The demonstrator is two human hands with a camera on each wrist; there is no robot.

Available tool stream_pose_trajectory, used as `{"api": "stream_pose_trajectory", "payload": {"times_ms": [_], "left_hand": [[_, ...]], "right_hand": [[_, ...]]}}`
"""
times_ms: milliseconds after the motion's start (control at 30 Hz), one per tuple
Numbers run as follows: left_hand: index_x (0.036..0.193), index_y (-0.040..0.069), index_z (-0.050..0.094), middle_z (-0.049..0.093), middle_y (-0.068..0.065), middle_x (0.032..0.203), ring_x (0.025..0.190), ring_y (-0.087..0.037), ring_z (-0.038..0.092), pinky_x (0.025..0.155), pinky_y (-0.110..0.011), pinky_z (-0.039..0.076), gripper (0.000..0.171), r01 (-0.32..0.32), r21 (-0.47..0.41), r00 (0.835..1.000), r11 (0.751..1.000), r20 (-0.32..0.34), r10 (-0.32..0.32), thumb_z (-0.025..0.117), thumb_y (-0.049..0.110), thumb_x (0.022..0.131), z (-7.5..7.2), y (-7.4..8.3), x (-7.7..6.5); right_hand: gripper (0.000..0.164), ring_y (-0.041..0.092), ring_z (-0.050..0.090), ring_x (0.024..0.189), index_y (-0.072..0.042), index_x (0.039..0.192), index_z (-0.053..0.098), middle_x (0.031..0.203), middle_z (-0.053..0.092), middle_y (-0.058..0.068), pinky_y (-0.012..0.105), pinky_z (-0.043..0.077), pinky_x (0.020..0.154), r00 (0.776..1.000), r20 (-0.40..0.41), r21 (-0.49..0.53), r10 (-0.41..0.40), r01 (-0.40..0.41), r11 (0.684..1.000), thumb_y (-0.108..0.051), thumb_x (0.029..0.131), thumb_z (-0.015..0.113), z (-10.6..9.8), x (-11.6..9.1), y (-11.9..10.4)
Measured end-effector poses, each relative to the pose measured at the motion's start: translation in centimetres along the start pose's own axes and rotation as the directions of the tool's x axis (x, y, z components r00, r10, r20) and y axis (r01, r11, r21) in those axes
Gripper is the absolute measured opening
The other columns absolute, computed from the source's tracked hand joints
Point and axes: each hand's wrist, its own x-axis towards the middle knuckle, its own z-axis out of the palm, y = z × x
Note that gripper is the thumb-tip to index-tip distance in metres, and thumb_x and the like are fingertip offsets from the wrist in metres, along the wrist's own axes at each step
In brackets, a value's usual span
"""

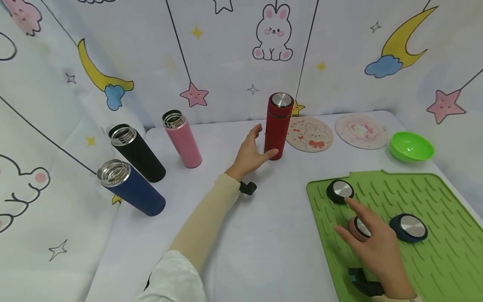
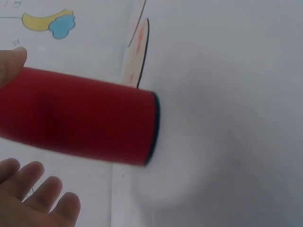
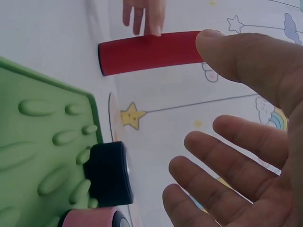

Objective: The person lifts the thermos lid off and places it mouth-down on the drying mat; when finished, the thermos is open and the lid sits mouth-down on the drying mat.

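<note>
Both hands are spread, left (image 1: 249,153) by a red bottle (image 1: 277,133), right (image 1: 379,243) above green matting (image 1: 449,260); printed walls (image 1: 230,46) edge the white table (image 1: 268,251).

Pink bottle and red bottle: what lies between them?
In the head view, the left hand is between the pink bottle and the red bottle, beside the red one; the rest is bare white table.

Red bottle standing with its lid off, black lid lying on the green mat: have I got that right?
Not quite: the red bottle has its lid on, as the head view shows. The black lid is on the green mat.
</note>
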Motion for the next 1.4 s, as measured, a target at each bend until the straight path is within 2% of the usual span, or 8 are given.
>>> {"api": "stream_pose_trajectory", "payload": {"times_ms": [200,433,567,767,900,1133,1267,1400], "left_hand": [[0.164,0.017,0.018,0.043,-0.004,0.162,0.15,-0.021,0.043,0.123,-0.046,0.041,0.098,-0.046,-0.053,0.998,0.998,-0.035,0.044,0.08,0.039,0.091,1.8,1.5,1.7],[0.161,0.018,0.021,0.052,-0.005,0.151,0.139,-0.02,0.054,0.117,-0.043,0.048,0.092,-0.091,-0.057,0.985,0.994,-0.153,0.081,0.079,0.037,0.092,3.2,2.1,3.0],[0.158,0.016,0.029,0.056,-0.006,0.149,0.137,-0.022,0.058,0.117,-0.043,0.049,0.084,-0.08,-0.031,0.969,0.996,-0.235,0.071,0.079,0.034,0.093,3.0,2.1,3.0],[0.157,0.016,0.033,0.058,-0.006,0.149,0.136,-0.023,0.058,0.117,-0.043,0.049,0.08,-0.062,-0.019,0.971,0.998,-0.234,0.056,0.078,0.036,0.093,2.9,2.3,2.8],[0.157,0.015,0.035,0.06,-0.006,0.147,0.134,-0.022,0.06,0.115,-0.042,0.051,0.081,-0.054,-0.024,0.975,0.998,-0.217,0.047,0.079,0.035,0.093,2.8,2.5,2.2],[0.153,0.015,0.041,0.065,-0.005,0.14,0.126,-0.021,0.065,0.107,-0.039,0.056,0.079,-0.097,-0.023,0.978,0.995,-0.185,0.091,0.082,0.034,0.09,0.8,2.9,-0.1],[0.151,0.016,0.044,0.067,-0.003,0.136,0.121,-0.019,0.067,0.102,-0.036,0.058,0.075,-0.167,-0.057,0.977,0.984,-0.142,0.157,0.084,0.029,0.088,-0.2,3.3,-1.9],[0.15,0.016,0.043,0.067,-0.002,0.134,0.119,-0.017,0.067,0.1,-0.032,0.059,0.074,-0.228,-0.058,0.97,0.972,-0.102,0.222,0.083,0.028,0.089,-1.3,3.5,-4.2]], "right_hand": [[0.081,-0.024,0.053,0.101,-0.02,0.145,0.062,0.123,0.058,-0.028,-0.002,0.046,0.077,1.0,-0.008,0.027,-0.014,0.015,1.0,-0.003,0.072,0.092,-0.2,-0.3,-0.5],[0.082,-0.029,0.041,0.123,-0.022,0.146,0.061,0.134,0.07,0.017,-0.005,0.039,0.089,1.0,-0.013,-0.015,-0.01,0.01,1.0,-0.008,0.072,0.093,-0.5,-0.6,-0.5],[0.082,-0.029,0.04,0.124,-0.021,0.147,0.06,0.135,0.069,0.019,-0.006,0.034,0.094,1.0,-0.008,-0.009,-0.014,0.014,1.0,-0.007,0.072,0.093,-0.4,-0.6,-0.5],[0.082,-0.028,0.041,0.125,-0.019,0.146,0.061,0.134,0.069,0.02,-0.006,0.035,0.093,1.0,-0.009,0.001,-0.023,0.023,1.0,-0.005,0.072,0.093,-0.4,-0.6,-0.4],[0.081,-0.028,0.043,0.124,-0.019,0.146,0.061,0.135,0.069,0.016,-0.005,0.04,0.089,1.0,-0.004,0.006,-0.012,0.012,1.0,-0.005,0.073,0.092,-0.3,-0.6,-0.3],[0.08,-0.014,0.053,0.091,-0.016,0.144,0.063,0.125,0.061,-0.027,0.003,0.044,0.072,0.999,0.007,0.062,-0.039,0.039,0.997,0.0,0.071,0.092,0.8,0.1,-0.4],[0.082,-0.02,0.052,0.092,-0.019,0.144,0.063,0.134,0.06,-0.028,0.004,0.04,0.067,0.998,0.007,0.098,-0.067,0.066,0.993,0.001,0.07,0.093,1.2,0.6,-0.6],[0.08,-0.023,0.053,0.1,-0.017,0.145,0.062,0.14,0.065,-0.012,0.003,0.04,0.068,0.996,0.045,0.131,-0.082,0.076,0.988,0.0,0.072,0.092,2.1,1.4,-1.3]]}}
